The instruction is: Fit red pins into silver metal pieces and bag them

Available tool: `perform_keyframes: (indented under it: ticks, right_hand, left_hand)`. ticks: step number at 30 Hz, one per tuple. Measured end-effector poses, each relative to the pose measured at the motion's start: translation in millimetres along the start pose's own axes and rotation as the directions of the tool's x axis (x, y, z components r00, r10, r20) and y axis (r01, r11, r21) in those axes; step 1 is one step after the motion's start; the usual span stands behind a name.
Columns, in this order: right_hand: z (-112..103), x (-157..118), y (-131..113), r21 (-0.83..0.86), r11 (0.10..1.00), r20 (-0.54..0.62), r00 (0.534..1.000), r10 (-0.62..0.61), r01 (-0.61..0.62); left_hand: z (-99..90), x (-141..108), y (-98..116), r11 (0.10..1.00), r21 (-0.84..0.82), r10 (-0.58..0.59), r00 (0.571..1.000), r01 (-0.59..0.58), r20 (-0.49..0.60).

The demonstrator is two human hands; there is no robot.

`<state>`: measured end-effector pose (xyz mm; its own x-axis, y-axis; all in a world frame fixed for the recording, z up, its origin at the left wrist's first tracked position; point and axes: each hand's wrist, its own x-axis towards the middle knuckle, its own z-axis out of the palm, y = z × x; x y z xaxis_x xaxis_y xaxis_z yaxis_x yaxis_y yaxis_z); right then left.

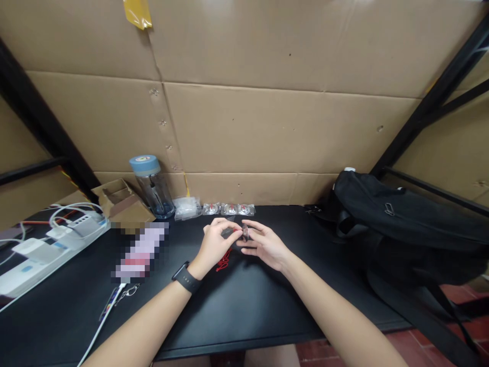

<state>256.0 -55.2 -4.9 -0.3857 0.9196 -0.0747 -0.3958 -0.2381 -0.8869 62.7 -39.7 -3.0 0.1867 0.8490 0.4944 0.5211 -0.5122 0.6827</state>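
Observation:
Near the middle of the black tabletop (229, 316), both my hands meet around a small dark round object (245, 233). My left hand (217, 242) pinches at its left side, where a bit of red shows between thumb and forefinger. My right hand (267, 245) has the object at its fingertips, with the lower fingers spread. Red cord (223, 261) hangs or lies just below my left hand. Beyond my hands, several clear packets with round silvery items (230, 209) lie in a row by the cardboard wall. What the small object is cannot be made out.
A blue-lidded bottle (153, 188), an open cardboard box (124, 201) and clear plastic bags (187, 208) stand at the back left. A power strip (23, 272) with chargers and a blurred-out item (141, 255) on a white cable lie left. A black bag (412, 229) fills the right side.

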Motion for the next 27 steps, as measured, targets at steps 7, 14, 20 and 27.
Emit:
perform_keyframes:
  ticks: [7,14,20,27]
  right_hand:
    - [-0.4,-1.2,-6.4,-0.003,1.000,0.003,1.000,0.008,-0.008]
    - [-2.6,-2.1,-10.8,-0.007,1.000,-0.037,0.999,0.017,-0.017]
    - [-5.0,-0.6,-8.2,-0.161,0.986,-0.061,0.997,-0.043,0.033]
    - [-12.2,-1.4,-16.4,-0.330,0.935,-0.099,0.981,-0.168,0.126]
  left_hand:
    - [-14.3,9.0,-1.3,0.991,0.107,0.079,0.997,-0.081,0.017]
    - [-45.2,17.9,-35.1,0.942,0.225,0.180,0.940,-0.250,0.290]
    - [-37.0,8.7,-59.2,0.849,0.415,0.148,0.901,-0.327,0.408]
    - [-26.2,8.7,-72.9,0.850,0.418,0.093,0.874,-0.320,0.477]
